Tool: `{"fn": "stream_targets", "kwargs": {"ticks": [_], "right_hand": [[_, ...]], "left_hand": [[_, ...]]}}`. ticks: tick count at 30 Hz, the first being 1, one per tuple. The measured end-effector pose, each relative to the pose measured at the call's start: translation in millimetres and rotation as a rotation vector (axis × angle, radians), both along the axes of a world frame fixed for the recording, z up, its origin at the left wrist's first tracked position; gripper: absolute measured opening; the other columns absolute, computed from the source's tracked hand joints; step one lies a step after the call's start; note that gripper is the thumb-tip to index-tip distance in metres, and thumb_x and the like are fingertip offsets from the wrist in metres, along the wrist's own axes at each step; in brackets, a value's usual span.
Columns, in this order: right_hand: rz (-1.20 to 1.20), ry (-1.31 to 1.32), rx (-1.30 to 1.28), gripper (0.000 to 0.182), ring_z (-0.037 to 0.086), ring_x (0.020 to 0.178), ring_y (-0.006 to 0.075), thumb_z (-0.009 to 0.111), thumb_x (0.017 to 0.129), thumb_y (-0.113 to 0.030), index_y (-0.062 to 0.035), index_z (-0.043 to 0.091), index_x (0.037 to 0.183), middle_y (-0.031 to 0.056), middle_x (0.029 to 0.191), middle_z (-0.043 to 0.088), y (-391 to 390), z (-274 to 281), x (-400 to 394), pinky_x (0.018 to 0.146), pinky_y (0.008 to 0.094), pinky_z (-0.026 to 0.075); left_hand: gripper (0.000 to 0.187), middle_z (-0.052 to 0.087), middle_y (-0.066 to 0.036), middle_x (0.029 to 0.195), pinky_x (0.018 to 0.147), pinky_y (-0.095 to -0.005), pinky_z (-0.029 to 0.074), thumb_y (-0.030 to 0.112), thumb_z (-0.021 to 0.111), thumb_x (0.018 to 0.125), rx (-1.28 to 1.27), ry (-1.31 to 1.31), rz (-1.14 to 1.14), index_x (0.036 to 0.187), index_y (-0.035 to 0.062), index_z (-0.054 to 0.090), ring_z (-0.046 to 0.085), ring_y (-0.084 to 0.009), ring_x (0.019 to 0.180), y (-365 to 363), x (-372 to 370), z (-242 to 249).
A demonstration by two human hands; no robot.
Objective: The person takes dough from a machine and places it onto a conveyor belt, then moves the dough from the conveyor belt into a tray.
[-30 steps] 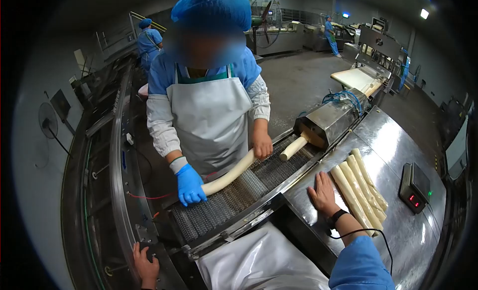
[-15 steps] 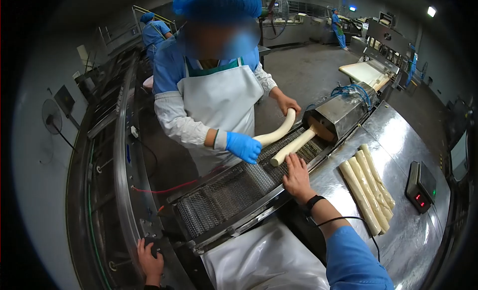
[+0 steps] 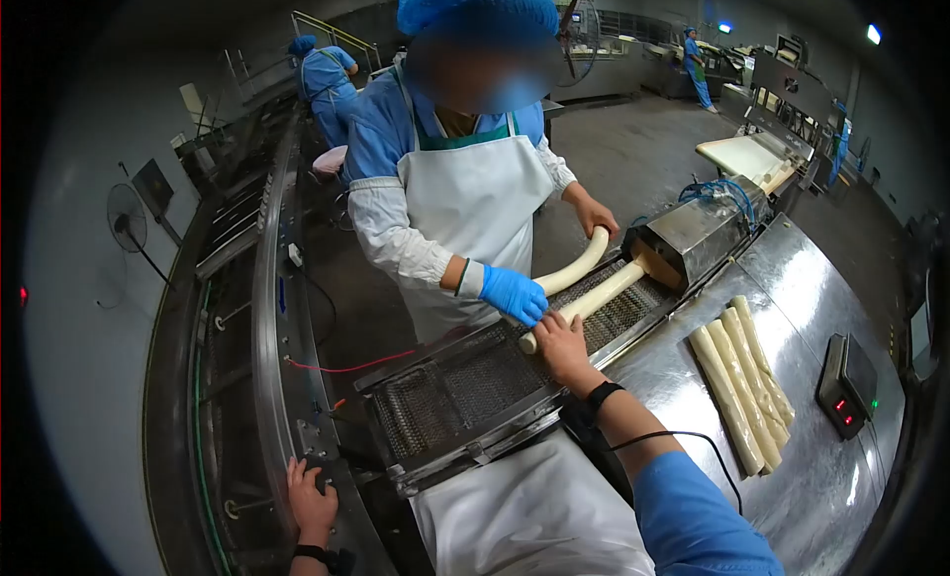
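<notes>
A long pale dough roll lies on the mesh conveyor, running out of the metal machine's opening. My right hand is on its near end, fingers closed over the roll. At the lower left, my left hand rests on the dark metal frame's edge, its fingers apart and holding nothing. Across the conveyor, a co-worker holds a second, bent dough roll between a bare hand and a blue-gloved hand. That glove is close beside my right hand.
Several dough rolls lie side by side on the steel table at the right, near a digital scale. The metal machine stands at the conveyor's far end. A long metal rail runs along the left.
My right hand has moved from beside the roll onto its near end, and the roll reaches farther down the conveyor. The view has shifted, and the co-worker still holds the bent roll.
</notes>
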State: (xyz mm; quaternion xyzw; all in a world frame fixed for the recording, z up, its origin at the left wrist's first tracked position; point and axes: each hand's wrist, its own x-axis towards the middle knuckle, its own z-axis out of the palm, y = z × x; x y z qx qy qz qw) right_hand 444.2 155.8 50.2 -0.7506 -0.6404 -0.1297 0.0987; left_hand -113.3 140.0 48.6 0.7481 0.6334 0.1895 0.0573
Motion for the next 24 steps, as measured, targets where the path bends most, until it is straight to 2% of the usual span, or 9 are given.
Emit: {"fn": "stream_targets", "kwargs": {"ticks": [5,9,11,13,15,17,21,23,24], "right_hand": [[0.062,-0.053,-0.107,0.024,0.055,0.121,0.025,0.061,0.092,-0.019,-0.0167,0.063,0.116,0.0043,0.118,0.061,-4,23,-25,0.094,0.0574,0.045],[0.026,0.179,-0.101,0.024,0.057,0.11,0.032,0.068,0.086,-0.02,-0.014,0.064,0.109,0.008,0.115,0.062,-10,29,-26,0.086,0.0545,0.048],[0.126,0.572,0.13,0.03,0.057,0.106,0.0367,0.073,0.077,-0.015,-0.0087,0.061,0.104,0.0118,0.108,0.064,-26,23,-12,0.086,0.0529,0.048],[0.158,0.594,0.15,0.04,0.061,0.104,0.0336,0.08,0.073,-0.011,-0.0048,0.059,0.107,0.0129,0.104,0.065,-48,21,12,0.09,0.0473,0.05],[0.045,1.152,0.365,0.046,0.064,0.1,0.022,0.086,0.074,-0.013,-0.0032,0.06,0.111,0.0093,0.103,0.066,-84,20,22,0.091,0.0383,0.052],[-0.089,1.195,0.417,0.046,0.061,0.093,0.012,0.087,0.075,-0.006,-0.0044,0.06,0.113,0.0026,0.1,0.065,-130,33,39,0.085,0.0289,0.052],[-0.406,1.559,0.717,0.042,0.065,0.083,0.0162,0.079,0.076,-0.001,-0.0039,0.058,0.111,0.0055,0.094,0.064,-230,-2,90,0.073,0.031,0.057],[-0.572,1.409,0.819,0.033,0.066,0.084,0.0157,0.076,0.075,-0.005,-0.0038,0.06,0.104,0.0058,0.091,0.064,-291,-7,101,0.072,0.0298,0.055],[-0.625,1.275,0.804,0.036,0.067,0.085,0.0206,0.076,0.074,-0.011,-0.0011,0.061,0.105,0.01,0.093,0.066,-324,-16,105,0.073,0.0328,0.054]], "left_hand": [[0.03,0.054,-0.024,0.141,0.12,-0.0492,0.032,0.002,0.067,0.075,0.002,-0.025,0.003,0.104,-0.0019,0.068,0.035,-0.0392,0.146,-2,0,-2],[0.028,0.055,-0.023,0.139,0.12,-0.0487,0.032,0.002,0.068,0.075,0.047,-0.039,-0.008,0.103,-0.0019,0.068,0.036,-0.0391,0.146,1,0,-2],[0.028,0.056,-0.023,0.139,0.12,-0.0486,0.032,0.002,0.069,0.075,0.022,-0.045,-0.014,0.103,-0.0019,0.068,0.036,-0.0388,0.146,-2,3,0],[0.032,0.056,-0.025,0.137,0.12,-0.0501,0.033,0.004,0.065,0.074,-0.006,-0.02,0.053,0.105,-0.0045,0.068,0.036,-0.0395,0.146,-1,4,1],[0.031,0.056,-0.024,0.137,0.121,-0.0501,0.033,0.004,0.066,0.074,-0.003,-0.016,0.021,0.105,-0.0047,0.068,0.036,-0.0391,0.146,0,3,2],[0.03,0.056,-0.025,0.137,0.121,-0.0496,0.032,0.003,0.066,0.074,-0.02,-0.014,0.043,0.103,-0.005,0.068,0.036,-0.0392,0.145,0,3,0],[0.028,0.056,-0.026,0.137,0.12,-0.05,0.033,0.002,0.066,0.074,-0.001,-0.04,0.036,0.101,-0.0057,0.068,0.036,-0.0403,0.145,1,-1,-5],[0.028,0.055,-0.026,0.138,0.12,-0.0506,0.033,0.002,0.067,0.073,-0.014,-0.029,0.036,0.1,-0.0057,0.068,0.036,-0.0406,0.146,4,4,-4],[0.027,0.055,-0.025,0.138,0.121,-0.0498,0.031,0.0,0.067,0.074,-0.024,-0.026,0.053,0.1,-0.0045,0.067,0.035,-0.04,0.146,-2,8,3]]}}
